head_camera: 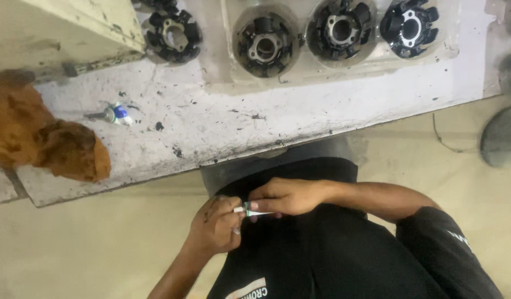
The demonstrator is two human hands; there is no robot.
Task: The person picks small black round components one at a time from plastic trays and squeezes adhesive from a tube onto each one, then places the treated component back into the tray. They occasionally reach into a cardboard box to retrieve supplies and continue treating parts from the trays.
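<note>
Three black stators (pixel 265 45) on scuffed white bench (pixel 222 124), beige floor (pixel 100 249)

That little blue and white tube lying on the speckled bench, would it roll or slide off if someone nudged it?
The small tube lies flat on the white bench, so it probably would not tip. Its rounded body could roll a little, though the squeezed look suggests it is soft and light. It sits well back from the edge.
</note>
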